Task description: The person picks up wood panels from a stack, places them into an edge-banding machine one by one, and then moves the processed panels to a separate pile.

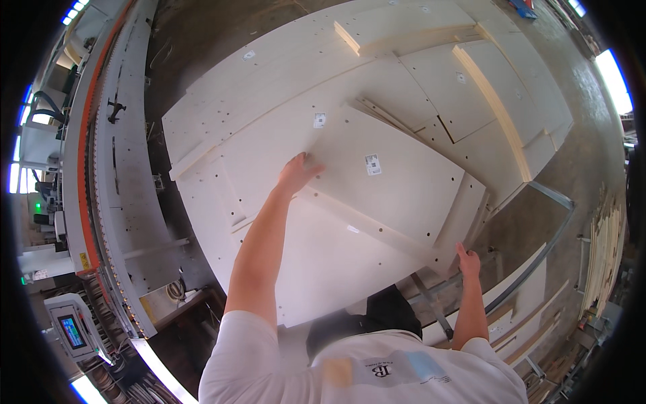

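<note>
- Head view: we see our left hand [298,172] laid flat, fingers spread, on the far left edge of a pale board [397,182] near the middle of the frame.
- Our right hand [468,261], at lower right, has its fingers curled around that board's near corner.
- The board lies on top of a wide stack of panels [269,121] that fills the upper half of the frame; a small label [373,163] sits on its face.
- We judge that the step in hand is gripping this top board to lift or slide it.
- The next move calls for both hands pulling evenly so the board clears the panels beneath without snagging.
- A long machine [101,175] runs down the left of the frame.
</note>
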The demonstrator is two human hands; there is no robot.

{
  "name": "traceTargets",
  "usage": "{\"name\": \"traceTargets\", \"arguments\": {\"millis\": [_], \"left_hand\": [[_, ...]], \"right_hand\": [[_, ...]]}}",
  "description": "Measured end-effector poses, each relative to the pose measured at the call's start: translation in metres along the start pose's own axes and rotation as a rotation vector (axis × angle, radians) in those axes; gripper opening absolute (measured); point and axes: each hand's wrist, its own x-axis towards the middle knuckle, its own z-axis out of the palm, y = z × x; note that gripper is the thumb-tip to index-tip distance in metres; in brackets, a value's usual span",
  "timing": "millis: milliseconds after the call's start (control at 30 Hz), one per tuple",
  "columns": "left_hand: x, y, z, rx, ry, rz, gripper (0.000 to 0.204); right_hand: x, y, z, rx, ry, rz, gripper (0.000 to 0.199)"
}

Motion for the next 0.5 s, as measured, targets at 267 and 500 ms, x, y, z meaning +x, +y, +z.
{"name": "traceTargets", "arguments": {"millis": [267,500], "left_hand": [[-0.014,0.01,0.001,0.073,0.009,-0.05,0.084],[-0.074,-0.015,-0.026,0.063,-0.027,-0.14,0.074]], "right_hand": [[-0.028,-0.03,-0.006,0.067,-0.002,0.011,0.074],[-0.05,-0.052,-0.002,0.063,-0.035,-0.116,0.061]]}}
